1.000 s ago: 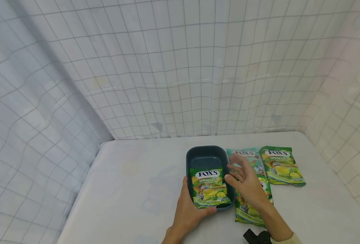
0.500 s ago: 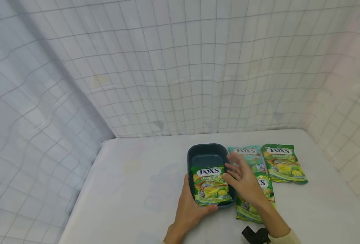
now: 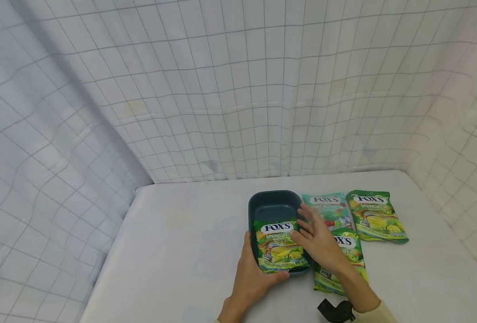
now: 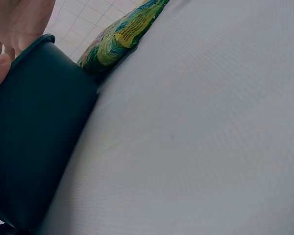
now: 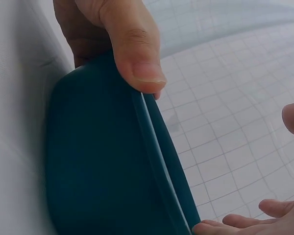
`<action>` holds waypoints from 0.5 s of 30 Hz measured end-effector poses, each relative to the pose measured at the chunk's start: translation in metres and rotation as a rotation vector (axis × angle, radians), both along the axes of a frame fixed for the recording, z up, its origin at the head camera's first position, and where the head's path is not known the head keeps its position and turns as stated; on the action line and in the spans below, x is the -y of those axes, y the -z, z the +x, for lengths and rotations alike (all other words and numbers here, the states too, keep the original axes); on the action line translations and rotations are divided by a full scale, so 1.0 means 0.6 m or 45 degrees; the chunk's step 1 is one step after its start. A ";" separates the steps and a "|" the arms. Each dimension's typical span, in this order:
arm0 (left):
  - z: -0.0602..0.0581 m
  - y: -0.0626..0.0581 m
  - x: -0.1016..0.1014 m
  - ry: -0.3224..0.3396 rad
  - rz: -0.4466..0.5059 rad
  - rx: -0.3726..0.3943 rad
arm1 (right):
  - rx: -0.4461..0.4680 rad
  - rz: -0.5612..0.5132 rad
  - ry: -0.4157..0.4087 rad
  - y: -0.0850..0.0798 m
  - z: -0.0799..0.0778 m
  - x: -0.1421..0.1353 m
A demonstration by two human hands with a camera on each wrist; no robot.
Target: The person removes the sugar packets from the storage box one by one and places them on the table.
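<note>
A dark teal plastic tub (image 3: 271, 211) stands on the white table. One green FOX'S Spring Tea candy bag (image 3: 277, 253) lies face up in its near part. My left hand (image 3: 249, 277) holds the tub's near left corner; in the right wrist view its thumb (image 5: 139, 73) lies over the rim. My right hand (image 3: 321, 244) hovers with spread fingers over the tub's right rim and holds nothing. In the right wrist view one of its fingertips (image 5: 206, 228) is at the rim; whether it touches, I cannot tell.
Right of the tub lie a light teal FOX'S bag (image 3: 330, 211), a green one (image 3: 353, 251) partly under my right forearm, and another green one (image 3: 377, 217) farther right. Grid-patterned white curtains (image 3: 230, 89) enclose the table. A black strap-like device (image 3: 336, 310) sits at my right wrist.
The right hand has shifted slightly left over the tub's rim, its thumb now above the bag inside. The left hand keeps its hold. The whole view shifted a little between the first two frames.
</note>
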State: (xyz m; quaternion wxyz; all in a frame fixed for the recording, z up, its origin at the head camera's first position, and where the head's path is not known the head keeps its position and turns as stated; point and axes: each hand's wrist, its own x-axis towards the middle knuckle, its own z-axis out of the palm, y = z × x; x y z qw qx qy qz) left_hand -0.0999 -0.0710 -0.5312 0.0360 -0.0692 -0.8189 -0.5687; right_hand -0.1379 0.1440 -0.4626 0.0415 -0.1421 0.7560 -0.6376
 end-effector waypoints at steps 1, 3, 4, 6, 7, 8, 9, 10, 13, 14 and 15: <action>0.000 0.000 0.000 0.003 0.002 -0.004 | 0.009 0.005 0.000 0.001 0.000 0.001; 0.000 -0.001 0.001 0.000 -0.003 -0.008 | 0.023 0.013 -0.001 0.002 -0.001 0.002; 0.000 -0.001 0.001 0.001 -0.003 -0.009 | 0.033 0.013 -0.002 0.002 -0.001 0.003; -0.001 0.000 0.002 0.002 -0.010 -0.016 | 0.043 0.024 0.001 0.003 -0.002 0.005; 0.000 0.000 0.002 -0.001 -0.015 -0.014 | 0.053 0.027 0.004 0.003 -0.003 0.005; -0.001 0.000 0.002 -0.002 -0.021 -0.015 | 0.058 0.030 0.005 0.003 -0.003 0.006; -0.001 0.000 0.002 -0.001 -0.022 -0.014 | 0.061 0.033 0.006 0.004 -0.004 0.007; -0.001 0.000 0.002 -0.003 -0.023 -0.009 | 0.066 0.035 0.007 0.004 -0.004 0.008; 0.000 0.000 0.002 -0.007 -0.018 0.001 | 0.082 0.042 0.013 0.005 -0.005 0.009; 0.000 0.000 0.002 -0.007 -0.012 0.006 | 0.089 0.046 0.014 0.005 -0.005 0.010; 0.000 0.000 0.002 -0.006 -0.007 0.005 | 0.097 0.049 0.018 0.005 -0.006 0.011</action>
